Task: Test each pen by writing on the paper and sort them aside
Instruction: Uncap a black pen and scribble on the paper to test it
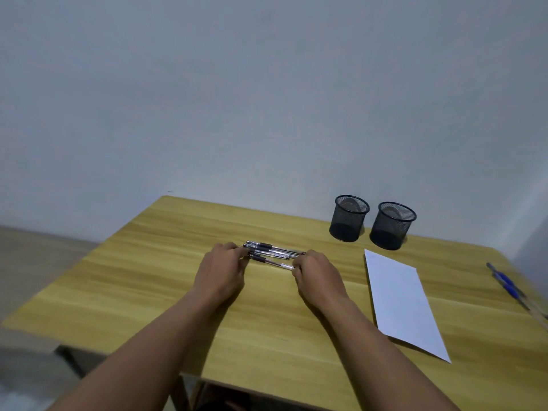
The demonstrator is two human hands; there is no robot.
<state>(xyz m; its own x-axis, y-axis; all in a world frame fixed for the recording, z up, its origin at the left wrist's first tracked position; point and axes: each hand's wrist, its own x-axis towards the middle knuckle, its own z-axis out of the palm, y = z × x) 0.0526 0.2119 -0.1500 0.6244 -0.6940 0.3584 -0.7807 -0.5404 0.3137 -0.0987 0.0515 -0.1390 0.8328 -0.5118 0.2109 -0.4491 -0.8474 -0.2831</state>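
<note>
Several clear pens with dark grips (pixel 272 253) lie side by side in a bundle on the wooden table (pixel 154 280). My left hand (pixel 222 269) is at the bundle's left end and my right hand (pixel 315 272) at its right end, and the fingers of both curl around the pen ends. A white sheet of paper (pixel 400 301) lies flat to the right. Blue pens (pixel 510 284) lie near the table's right edge.
Two black mesh pen cups (pixel 349 218) (pixel 392 226) stand upright at the back right, against the pale wall. The table's front edge runs just below my forearms, and the floor shows to the left.
</note>
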